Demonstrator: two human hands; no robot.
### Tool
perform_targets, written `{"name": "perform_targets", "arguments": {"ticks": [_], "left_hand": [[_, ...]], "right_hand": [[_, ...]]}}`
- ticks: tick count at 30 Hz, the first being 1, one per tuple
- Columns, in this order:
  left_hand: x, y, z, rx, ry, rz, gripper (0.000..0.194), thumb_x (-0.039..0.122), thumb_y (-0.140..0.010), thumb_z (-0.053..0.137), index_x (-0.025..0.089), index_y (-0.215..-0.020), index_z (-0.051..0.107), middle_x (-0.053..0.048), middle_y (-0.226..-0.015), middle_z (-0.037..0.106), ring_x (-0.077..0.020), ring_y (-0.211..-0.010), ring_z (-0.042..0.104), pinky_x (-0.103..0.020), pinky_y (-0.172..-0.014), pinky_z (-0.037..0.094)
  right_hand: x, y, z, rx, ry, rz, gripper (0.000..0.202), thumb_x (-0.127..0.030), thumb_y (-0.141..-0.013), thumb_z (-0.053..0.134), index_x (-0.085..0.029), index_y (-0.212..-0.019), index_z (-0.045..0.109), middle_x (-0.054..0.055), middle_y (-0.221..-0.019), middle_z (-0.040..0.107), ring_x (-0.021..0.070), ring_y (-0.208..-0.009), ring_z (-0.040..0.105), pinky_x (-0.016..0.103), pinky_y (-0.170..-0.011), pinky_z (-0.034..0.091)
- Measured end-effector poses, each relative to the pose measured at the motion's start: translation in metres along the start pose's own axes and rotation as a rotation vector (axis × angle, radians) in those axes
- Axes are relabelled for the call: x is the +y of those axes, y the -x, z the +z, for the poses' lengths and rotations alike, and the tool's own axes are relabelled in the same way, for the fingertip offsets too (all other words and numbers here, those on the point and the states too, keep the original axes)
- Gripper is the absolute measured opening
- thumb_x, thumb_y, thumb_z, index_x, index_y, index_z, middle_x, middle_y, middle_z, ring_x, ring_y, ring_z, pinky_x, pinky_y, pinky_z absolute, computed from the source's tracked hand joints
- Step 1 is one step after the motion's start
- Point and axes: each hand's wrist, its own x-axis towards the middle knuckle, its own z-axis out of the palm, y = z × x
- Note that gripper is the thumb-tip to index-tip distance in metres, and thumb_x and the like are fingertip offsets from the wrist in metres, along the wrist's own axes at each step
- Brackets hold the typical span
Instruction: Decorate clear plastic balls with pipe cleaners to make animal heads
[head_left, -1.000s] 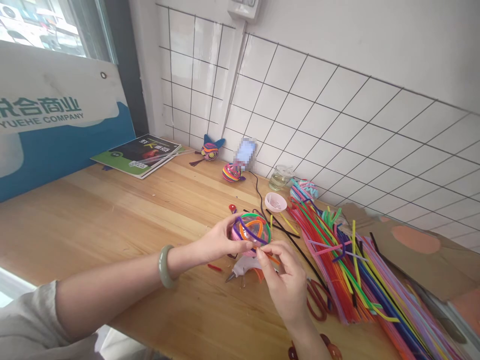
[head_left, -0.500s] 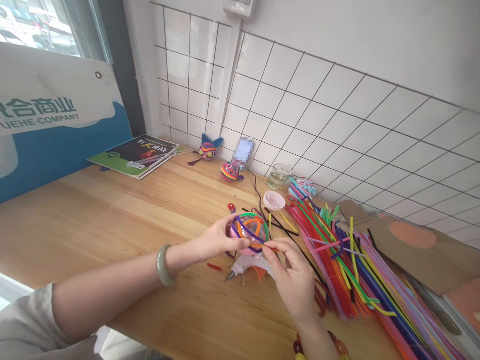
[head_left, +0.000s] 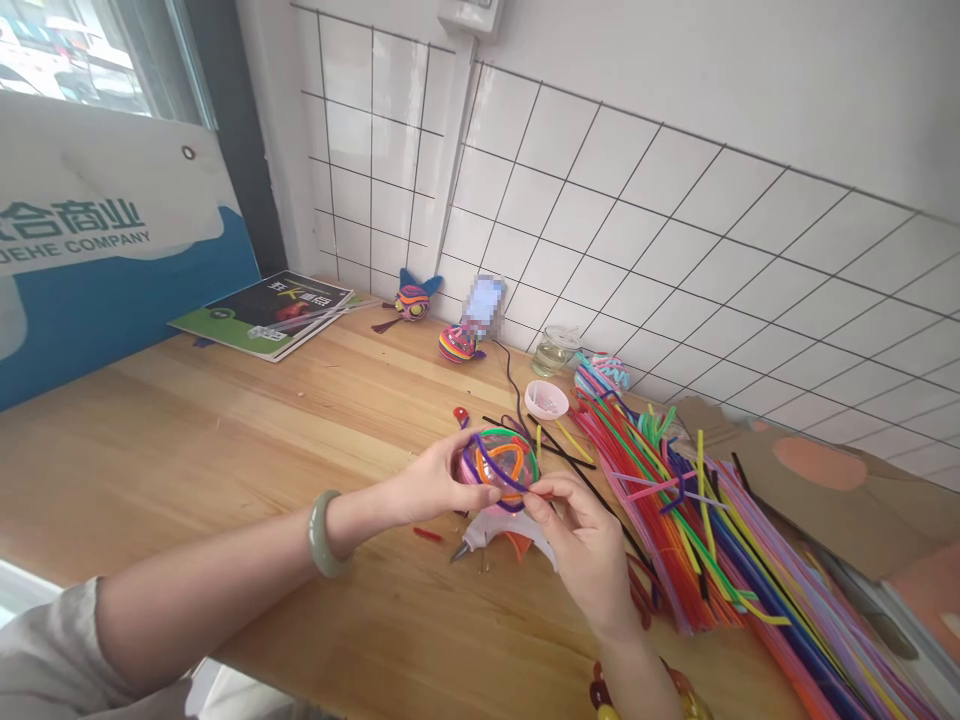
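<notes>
My left hand point(head_left: 444, 482) is closed round the left side of a clear ball point(head_left: 489, 466) decorated with purple, orange, green and pink pipe cleaners. The thumb rests on its near face. At the ball's lower right, my right hand point(head_left: 574, 520) pinches a pipe cleaner point(head_left: 513, 487) between thumb and fingers; my fingertips hide its end. Just below the ball lies a white glue gun point(head_left: 495, 527) on the table, its nozzle towards the left and partly covered by my right hand. A short red pipe cleaner piece point(head_left: 427, 535) lies beside it.
Bundles of coloured pipe cleaners point(head_left: 675, 520) cover the right side of the wooden table point(head_left: 247, 430). Behind the ball stand a pink bowl point(head_left: 547, 400), a glass jar point(head_left: 555, 352) and a phone point(head_left: 484, 305). Finished wrapped balls point(head_left: 457, 344) sit by the wall; magazines point(head_left: 270, 312) lie at left.
The view has shifted slightly. My right fingers have moved a little at the ball's lower right edge, and the orange strand near them shows less. My left hand keeps its hold.
</notes>
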Motion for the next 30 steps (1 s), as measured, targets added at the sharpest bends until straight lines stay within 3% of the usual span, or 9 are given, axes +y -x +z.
{"name": "perform_targets", "arguments": {"ticks": [9,14,18,27,30], "left_hand": [[0.0007,0.0001,0.0021,0.025,0.0,0.022,0.075,0.025,-0.068,0.082,0.015,-0.133,0.045,-0.016,-0.123,0.064,-0.0284,-0.105,0.066,-0.039,-0.084,0.057],[-0.0039,-0.001,0.0019,0.082,0.01,0.051,0.086,0.027,-0.066,0.084,0.015,-0.138,0.039,-0.017,-0.128,0.061,-0.0296,-0.112,0.063,-0.042,-0.094,0.053],[-0.0056,-0.0013,0.0012,0.086,-0.019,0.066,0.083,0.029,-0.067,0.083,0.015,-0.137,0.042,-0.016,-0.127,0.062,-0.0298,-0.114,0.062,-0.043,-0.098,0.05],[-0.0013,0.0006,0.0045,0.09,0.025,-0.001,0.088,0.032,-0.066,0.083,0.016,-0.139,0.037,-0.019,-0.13,0.059,-0.0316,-0.11,0.064,-0.044,-0.086,0.057],[-0.0043,-0.0001,0.0027,0.117,-0.011,0.021,0.091,0.033,-0.064,0.085,0.015,-0.14,0.037,-0.019,-0.133,0.058,-0.0317,-0.115,0.061,-0.045,-0.097,0.051]], "right_hand": [[-0.0018,-0.0029,0.0001,-0.001,-0.045,0.032,0.012,-0.034,-0.084,0.067,-0.023,-0.081,0.066,0.001,-0.083,0.064,0.0168,-0.081,0.061,0.028,-0.075,0.049],[-0.0032,-0.0013,0.0022,0.022,-0.097,0.072,0.014,-0.035,-0.083,0.068,-0.022,-0.081,0.066,0.002,-0.083,0.064,0.0171,-0.078,0.061,0.03,-0.074,0.05],[-0.003,-0.0007,0.0037,0.041,-0.107,0.099,0.015,-0.036,-0.083,0.068,-0.021,-0.081,0.066,0.002,-0.082,0.064,0.0176,-0.078,0.061,0.031,-0.074,0.051],[-0.0047,-0.0032,0.0053,0.025,-0.138,0.095,0.015,-0.035,-0.083,0.068,-0.022,-0.079,0.066,0.001,-0.08,0.063,0.0156,-0.075,0.061,0.027,-0.071,0.051],[-0.0037,-0.0031,0.0043,0.016,-0.122,0.082,0.016,-0.036,-0.083,0.068,-0.021,-0.079,0.065,0.001,-0.081,0.064,0.0166,-0.077,0.061,0.028,-0.074,0.051]]}}
